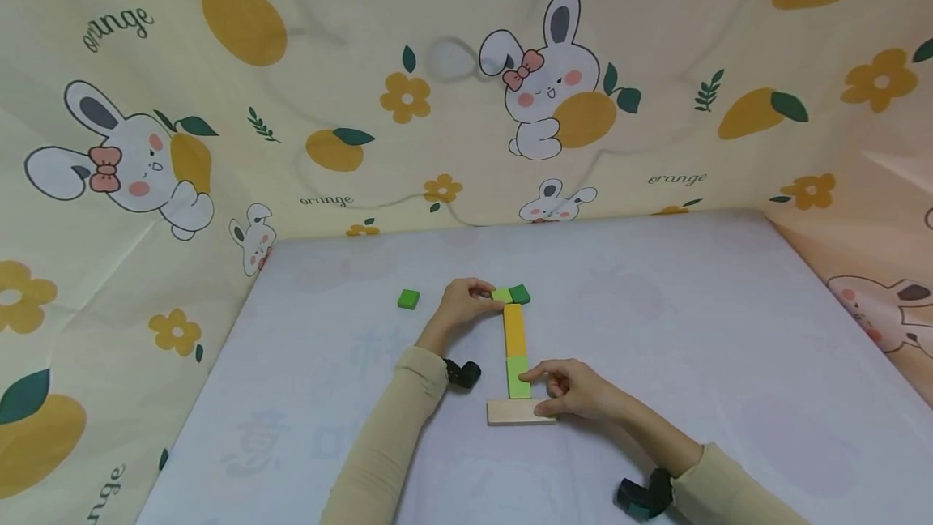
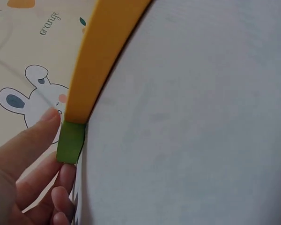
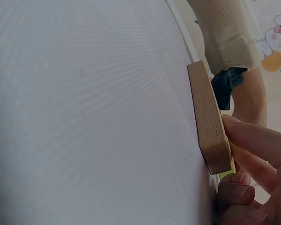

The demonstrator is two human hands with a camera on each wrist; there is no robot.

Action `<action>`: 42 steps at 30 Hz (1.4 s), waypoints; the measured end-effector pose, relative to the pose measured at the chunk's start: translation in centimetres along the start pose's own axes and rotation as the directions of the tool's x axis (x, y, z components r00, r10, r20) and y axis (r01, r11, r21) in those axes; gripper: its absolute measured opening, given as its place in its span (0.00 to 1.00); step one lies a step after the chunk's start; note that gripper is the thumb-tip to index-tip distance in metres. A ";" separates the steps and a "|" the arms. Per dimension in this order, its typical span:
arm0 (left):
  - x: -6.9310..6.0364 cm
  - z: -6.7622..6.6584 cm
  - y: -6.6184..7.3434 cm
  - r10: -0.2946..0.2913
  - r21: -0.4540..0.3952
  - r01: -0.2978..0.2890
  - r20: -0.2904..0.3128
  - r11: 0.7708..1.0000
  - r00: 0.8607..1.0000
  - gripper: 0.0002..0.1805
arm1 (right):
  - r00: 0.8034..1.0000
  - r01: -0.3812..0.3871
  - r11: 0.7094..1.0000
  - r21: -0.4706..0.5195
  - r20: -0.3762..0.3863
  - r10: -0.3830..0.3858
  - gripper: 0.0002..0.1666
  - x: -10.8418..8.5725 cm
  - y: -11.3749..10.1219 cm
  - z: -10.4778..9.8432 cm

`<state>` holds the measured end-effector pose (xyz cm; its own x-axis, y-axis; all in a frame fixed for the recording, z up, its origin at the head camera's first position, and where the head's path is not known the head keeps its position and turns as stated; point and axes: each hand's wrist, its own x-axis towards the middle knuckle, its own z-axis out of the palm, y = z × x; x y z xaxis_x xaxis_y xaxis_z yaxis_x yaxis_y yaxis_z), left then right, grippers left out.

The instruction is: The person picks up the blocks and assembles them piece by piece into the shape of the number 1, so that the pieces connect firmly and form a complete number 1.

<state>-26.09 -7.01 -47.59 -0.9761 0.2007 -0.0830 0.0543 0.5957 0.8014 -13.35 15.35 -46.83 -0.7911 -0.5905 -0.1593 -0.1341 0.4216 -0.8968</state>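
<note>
On the white tabletop several blocks lie in a line. A yellow block (image 1: 514,330) runs into a long light green block (image 1: 518,383), whose lower end meets a plain wooden block (image 1: 510,412) set crosswise. At the far end a small light green block (image 1: 502,296) lies beside a dark green block (image 1: 520,294). My left hand (image 1: 466,302) pinches the small light green block between thumb and fingers. With its index fingertip my right hand (image 1: 579,391) touches the long light green block, while its thumb rests on the right end of the wooden block.
A separate green block (image 1: 408,299) lies to the left of my left hand. Dark wrist devices (image 1: 645,494) sit at both sleeves. A cloth (image 1: 437,104) printed with rabbits and oranges rises behind the table and along its sides.
</note>
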 end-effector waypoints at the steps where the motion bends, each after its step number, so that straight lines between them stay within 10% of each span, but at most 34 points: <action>1: 0.0 0.0 0.0 0.000 0.001 0.000 0.002 1.000 1.000 0.19 | 1.000 -0.002 1.000 -0.002 -0.001 0.001 0.26 0.0 0.0 0.0; 34: -1.9 -1.2 -0.3 0.044 -0.049 -0.047 -0.060 0.998 0.997 0.16 | 1.000 0.006 0.999 -0.033 -0.002 -0.006 0.25 0.0 0.0 0.0; 42: -3.3 -2.3 -0.7 0.018 -0.057 -0.028 -0.169 0.998 0.986 0.15 | 1.000 -0.003 1.000 -0.021 -0.002 0.003 0.26 0.0 -0.2 0.0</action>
<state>-23.36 -9.92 -46.48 -0.9964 0.0777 0.0327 0.0699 0.5446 0.8358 -13.32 15.28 -46.66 -0.7929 -0.5876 -0.1613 -0.1442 0.4382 -0.8873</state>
